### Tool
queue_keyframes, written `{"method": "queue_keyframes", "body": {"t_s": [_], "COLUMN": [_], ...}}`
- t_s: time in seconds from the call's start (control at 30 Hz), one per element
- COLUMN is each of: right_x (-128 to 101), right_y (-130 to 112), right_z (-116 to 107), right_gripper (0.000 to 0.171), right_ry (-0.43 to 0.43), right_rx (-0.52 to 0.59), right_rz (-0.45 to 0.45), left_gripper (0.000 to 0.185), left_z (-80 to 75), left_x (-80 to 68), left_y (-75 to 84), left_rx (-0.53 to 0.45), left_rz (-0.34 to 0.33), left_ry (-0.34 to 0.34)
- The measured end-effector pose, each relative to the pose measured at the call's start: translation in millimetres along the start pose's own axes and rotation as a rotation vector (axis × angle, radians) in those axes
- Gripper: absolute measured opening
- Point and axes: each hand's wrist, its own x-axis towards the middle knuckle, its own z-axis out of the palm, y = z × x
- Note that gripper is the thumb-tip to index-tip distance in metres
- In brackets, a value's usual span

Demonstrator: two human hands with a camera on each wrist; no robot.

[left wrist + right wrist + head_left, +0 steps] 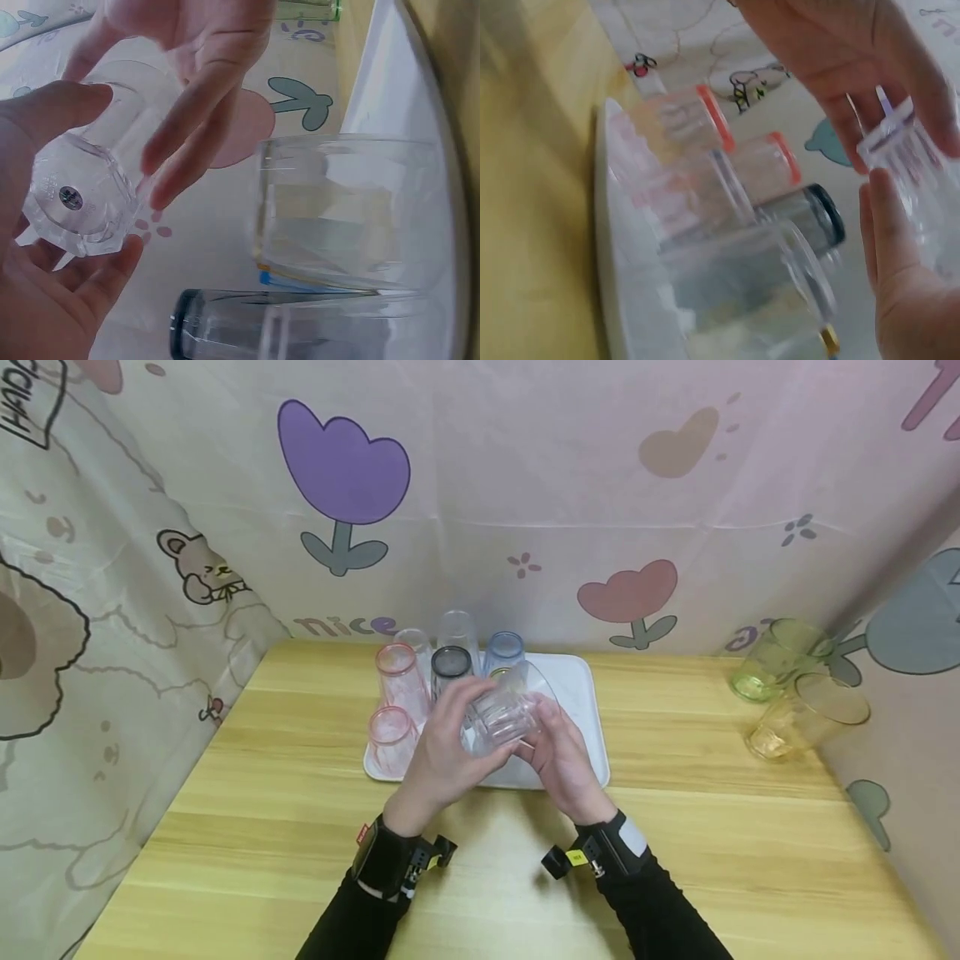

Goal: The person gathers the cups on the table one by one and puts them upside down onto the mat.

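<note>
Above the tray, both hands hold a clear glass tumbler (504,717), tilted with its mouth toward the upper right. My left hand (447,739) grips it round the base end, thumb along its side. The left wrist view shows its faceted base (75,196) with a small dark round sticker. My right hand (561,760) holds the tumbler from the other side, with thumb and fingers on it near the mouth. Part of the glass is hidden behind the fingers.
Below the hands, a white tray (581,710) bears pink-rimmed glasses (392,743), a dark grey glass (452,667), a blue glass (505,647) and several clear ones. At the table's right stand a green glass (776,660) and a tilted-looking amber glass (806,718). A patterned cloth (480,485) hangs behind.
</note>
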Motion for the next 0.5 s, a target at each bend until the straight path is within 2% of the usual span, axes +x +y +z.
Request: {"method": "queue_keyframes", "body": {"t_s": [0.13, 0.27, 0.4, 0.5], "right_x": [4, 10, 13, 12], "right_y": [-10, -24, -37, -45], "right_z": [-11, -28, -51, -71], "right_gripper": [0.043, 0.044, 0.042, 0.040], "right_ry": [-0.025, 0.007, 0.122, 0.264], "right_rx": [-0.015, -0.066, -0.132, -0.257], "right_rz": [-0.025, -0.059, -0.084, -0.089], "left_gripper": [0.077, 0.076, 0.075, 0.077], "left_z": [-7.5, -14.1, -18.1, -19.4], "left_x": [11.9, 32.9, 55.6, 72.3], "left_y": [2.5, 6.8, 12.7, 16.8], "left_rx": [0.020, 0.059, 0.149, 0.230], "left_rz": [0.005, 0.019, 0.014, -0.015], "left_ry": [-0.009, -0.062, -0.134, -0.195]}}
